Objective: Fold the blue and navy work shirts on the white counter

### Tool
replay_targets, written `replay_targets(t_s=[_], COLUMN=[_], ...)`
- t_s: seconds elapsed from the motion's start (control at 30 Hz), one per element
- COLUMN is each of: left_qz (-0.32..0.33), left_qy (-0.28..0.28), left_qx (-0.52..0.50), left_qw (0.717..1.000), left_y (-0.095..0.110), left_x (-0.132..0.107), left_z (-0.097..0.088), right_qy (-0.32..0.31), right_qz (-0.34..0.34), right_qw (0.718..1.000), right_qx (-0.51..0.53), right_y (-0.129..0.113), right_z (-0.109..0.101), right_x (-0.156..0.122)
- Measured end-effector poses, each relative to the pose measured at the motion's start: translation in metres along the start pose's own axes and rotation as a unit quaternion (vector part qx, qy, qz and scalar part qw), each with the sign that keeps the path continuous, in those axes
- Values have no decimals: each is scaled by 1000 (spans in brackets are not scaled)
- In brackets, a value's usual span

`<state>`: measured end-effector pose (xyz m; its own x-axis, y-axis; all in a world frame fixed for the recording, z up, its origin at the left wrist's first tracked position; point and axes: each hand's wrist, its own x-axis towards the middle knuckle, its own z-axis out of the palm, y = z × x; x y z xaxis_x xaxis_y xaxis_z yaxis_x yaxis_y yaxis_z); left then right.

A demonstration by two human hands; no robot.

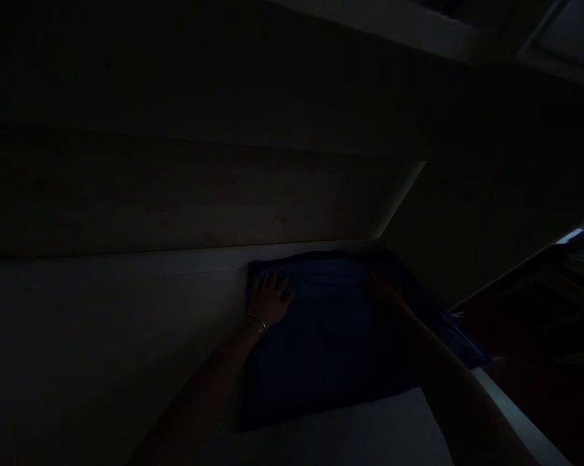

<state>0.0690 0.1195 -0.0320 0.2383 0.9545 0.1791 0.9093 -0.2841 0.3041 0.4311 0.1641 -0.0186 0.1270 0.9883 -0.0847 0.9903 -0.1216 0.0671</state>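
Note:
The scene is very dark. A folded dark blue cloth [330, 330] lies flat on a pale shelf board [102, 336], pushed into the back right corner. My left hand [268, 299] rests flat on the cloth's far left corner, fingers spread, a thin bracelet at the wrist. My right hand [385, 292] lies on the cloth's far right part; it is barely visible in the shadow and its fingers do not show clearly.
A wood-grain back panel [185, 194] stands behind the shelf, and a dark side wall [466, 233] closes it on the right. The shelf's front right edge [509, 414] shows pale. Beyond it on the right lie dim, unclear shapes.

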Motion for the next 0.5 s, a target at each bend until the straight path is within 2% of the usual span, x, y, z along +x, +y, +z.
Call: replay_targets(t_s=[0.13, 0.2, 0.3, 0.37, 0.43, 0.5], left_qz=[8, -1, -4, 19, 53, 76], left_qy=[22, 23, 27, 33, 15, -37], left_qx=[-18, -18, -18, -34, -64, -94], left_qw=[1000, 1000, 999, 999, 996, 992], left_y=[-5, -2, 10, 22, 34, 44], left_x=[4, 5, -5, -27, -59, -97], left_z=[9, 4, -16, -34, -50, -58], right_qy=[-7, -2, 8, 22, 43, 62], right_qz=[8, 23, 88, 92, 29, -35], right_qw=[1000, 1000, 995, 995, 998, 997], right_qx=[-5, 5, 38, 44, 19, -23], right_y=[7, 4, -12, -27, -36, -35], right_z=[23, 21, 3, -11, -19, -14], right_x=[6, 8, 2, -18, -51, -92])
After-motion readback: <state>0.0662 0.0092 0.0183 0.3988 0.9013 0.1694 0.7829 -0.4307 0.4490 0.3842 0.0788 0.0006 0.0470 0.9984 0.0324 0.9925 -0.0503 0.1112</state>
